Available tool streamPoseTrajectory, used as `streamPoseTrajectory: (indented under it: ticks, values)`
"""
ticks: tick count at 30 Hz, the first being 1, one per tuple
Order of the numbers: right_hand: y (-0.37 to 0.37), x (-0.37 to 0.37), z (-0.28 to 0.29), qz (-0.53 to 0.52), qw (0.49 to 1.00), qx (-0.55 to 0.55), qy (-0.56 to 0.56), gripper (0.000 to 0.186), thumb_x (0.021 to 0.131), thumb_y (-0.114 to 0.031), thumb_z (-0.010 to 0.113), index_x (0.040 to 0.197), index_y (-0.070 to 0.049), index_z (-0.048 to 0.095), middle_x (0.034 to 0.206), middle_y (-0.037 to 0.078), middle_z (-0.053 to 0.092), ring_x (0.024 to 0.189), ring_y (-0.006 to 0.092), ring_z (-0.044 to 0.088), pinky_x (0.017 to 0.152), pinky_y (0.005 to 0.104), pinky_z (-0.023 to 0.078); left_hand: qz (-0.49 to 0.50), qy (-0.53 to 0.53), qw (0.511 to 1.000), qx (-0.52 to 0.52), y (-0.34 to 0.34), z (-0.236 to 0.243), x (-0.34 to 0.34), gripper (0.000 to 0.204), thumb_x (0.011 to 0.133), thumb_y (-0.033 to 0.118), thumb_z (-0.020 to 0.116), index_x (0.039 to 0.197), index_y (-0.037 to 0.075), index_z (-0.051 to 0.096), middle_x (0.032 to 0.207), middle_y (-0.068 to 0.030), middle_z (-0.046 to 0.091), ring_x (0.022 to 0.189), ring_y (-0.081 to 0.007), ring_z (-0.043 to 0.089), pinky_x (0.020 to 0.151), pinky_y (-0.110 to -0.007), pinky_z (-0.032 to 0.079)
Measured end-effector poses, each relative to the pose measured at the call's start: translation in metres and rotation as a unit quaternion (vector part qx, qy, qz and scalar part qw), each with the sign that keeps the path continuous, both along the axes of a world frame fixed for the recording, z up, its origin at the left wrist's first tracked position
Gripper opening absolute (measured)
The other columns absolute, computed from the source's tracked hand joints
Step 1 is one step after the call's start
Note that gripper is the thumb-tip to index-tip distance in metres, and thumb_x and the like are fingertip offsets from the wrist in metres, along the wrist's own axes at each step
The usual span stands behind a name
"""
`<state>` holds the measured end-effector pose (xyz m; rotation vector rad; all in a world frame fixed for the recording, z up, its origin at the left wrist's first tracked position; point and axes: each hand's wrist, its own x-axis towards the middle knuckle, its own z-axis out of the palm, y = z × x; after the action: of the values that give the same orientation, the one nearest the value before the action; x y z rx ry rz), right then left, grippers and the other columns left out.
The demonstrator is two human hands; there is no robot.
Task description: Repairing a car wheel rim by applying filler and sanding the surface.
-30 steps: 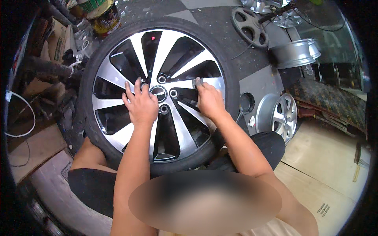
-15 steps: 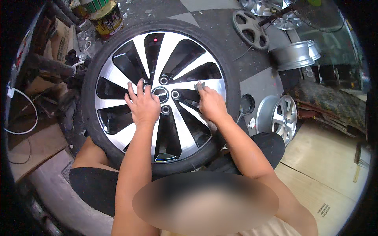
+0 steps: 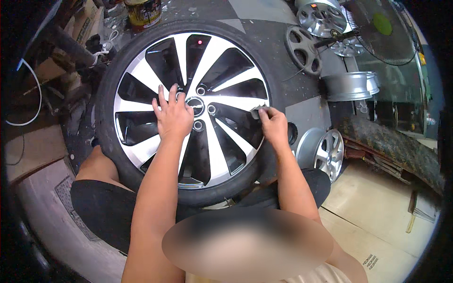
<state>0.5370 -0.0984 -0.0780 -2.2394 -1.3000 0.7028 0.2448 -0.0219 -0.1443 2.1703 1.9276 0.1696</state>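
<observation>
A black-and-silver alloy wheel in a black tire lies face up before my legs. My left hand rests on the wheel's middle with its fingers spread, left of the round center cap. Pinched between the thumb and fingers of my right hand is a small grey piece of sandpaper. It touches the outer end of the right-hand spoke, beside the rim. My fingers hide part of it.
Farther right stand bare silver rims and a grey wheel cover. A fan is at the upper right. A paint can stands beyond the tire. Pale boards lie at the lower right, a white cable at the left.
My right hand has slid outward along the right-hand spoke to the rim with the sandpaper. My left hand stays by the center cap. The whole view has shifted slightly.
</observation>
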Motion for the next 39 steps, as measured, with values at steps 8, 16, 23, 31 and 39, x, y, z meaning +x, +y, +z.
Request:
streamPoseTrajectory:
  ticks: [8, 16, 23, 31, 39]
  values:
    - [0.017, 0.011, -0.039, -0.044, 0.998, 0.034, 0.042, 0.034, 0.093, -0.019, 0.083, 0.121, 0.0, 0.08, 0.103, 0.022, 0.082, 0.095, 0.0331, 0.08, 0.088, 0.0416, 0.059, 0.0, -0.004, 1.0, -0.002, 0.001, 0.0, 0.005, 0.038, 0.103, 0.028, 0.057, 0.137, 0.014, 0.067, 0.172, -0.0067, 0.042, 0.169, -0.0391, 0.018, 0.133, -0.065, 0.018]
    - [0.031, -0.037, -0.047, 0.025, 0.987, 0.025, -0.154, 0.018, 0.088, -0.021, 0.081, 0.104, -0.013, 0.084, 0.108, 0.011, 0.074, 0.111, 0.0345, 0.068, 0.099, 0.0522, 0.044, 0.003, 0.006, 1.0, -0.015, 0.001, 0.002, 0.003, 0.04, 0.104, 0.028, 0.056, 0.14, 0.015, 0.066, 0.173, -0.0065, 0.041, 0.169, -0.0389, 0.018, 0.133, -0.064, 0.018]
    - [0.013, -0.041, -0.059, -0.045, 0.992, 0.023, -0.115, 0.018, 0.082, -0.022, 0.087, 0.099, -0.016, 0.082, 0.115, 0.01, 0.063, 0.12, 0.033, 0.062, 0.103, 0.0549, 0.042, -0.001, 0.015, 1.0, 0.012, -0.002, 0.0, 0.005, 0.041, 0.102, 0.027, 0.058, 0.14, 0.015, 0.067, 0.171, -0.0065, 0.044, 0.167, -0.0404, 0.022, 0.132, -0.064, 0.021]
    - [0.027, -0.023, -0.056, -0.017, 0.997, 0.003, -0.07, 0.021, 0.079, -0.025, 0.091, 0.093, -0.013, 0.084, 0.111, 0.01, 0.071, 0.11, 0.0336, 0.07, 0.091, 0.0532, 0.048, -0.005, 0.03, 1.0, 0.009, -0.001, 0.002, 0.003, 0.04, 0.102, 0.026, 0.058, 0.138, 0.014, 0.067, 0.171, -0.006, 0.045, 0.166, -0.0409, 0.024, 0.132, -0.063, 0.022]
    - [0.048, -0.005, -0.063, -0.047, 0.995, 0.0, -0.083, 0.022, 0.08, -0.028, 0.087, 0.093, -0.012, 0.081, 0.105, 0.013, 0.074, 0.109, 0.0368, 0.072, 0.089, 0.0539, 0.051, -0.013, 0.01, 1.0, 0.018, 0.0, -0.001, 0.008, 0.04, 0.101, 0.026, 0.058, 0.138, 0.014, 0.067, 0.171, -0.0071, 0.044, 0.167, -0.0408, 0.022, 0.132, -0.064, 0.021]
